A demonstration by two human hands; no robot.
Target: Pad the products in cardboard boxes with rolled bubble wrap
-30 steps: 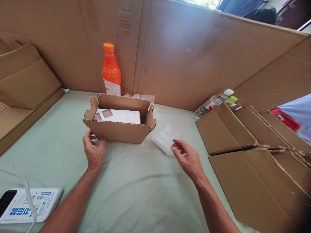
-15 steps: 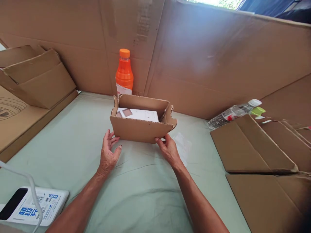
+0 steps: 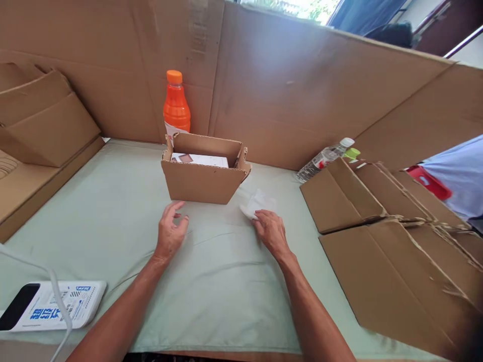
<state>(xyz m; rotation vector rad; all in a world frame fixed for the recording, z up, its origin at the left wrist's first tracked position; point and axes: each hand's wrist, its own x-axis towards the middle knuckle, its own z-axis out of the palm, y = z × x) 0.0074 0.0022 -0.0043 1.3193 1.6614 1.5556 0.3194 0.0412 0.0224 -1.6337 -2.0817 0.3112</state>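
A small open-topped cardboard box (image 3: 199, 183) stands on the green cloth with a white printed carton (image 3: 207, 160) inside it. Just in front of its lower left corner is my left hand (image 3: 171, 229), fingers curved and apart, holding nothing. To the right of the box lies a crumpled, thin white sheet (image 3: 256, 203); whether it is tissue or plastic I cannot tell. My right hand (image 3: 270, 231) has its fingertips closed on the near edge of that sheet.
An orange drink bottle (image 3: 176, 108) stands behind the box, against a tall cardboard wall (image 3: 287, 95). A clear bottle (image 3: 320, 160) leans at the right by several cardboard boxes (image 3: 400, 271). A white power bank (image 3: 75, 306) with a cable lies front left; more cardboard (image 3: 56, 120) sits behind.
Both hands have come away from the cardboard box, which now stands flat on the cloth. My right hand has moved right onto the white sheet. The view has shifted right.
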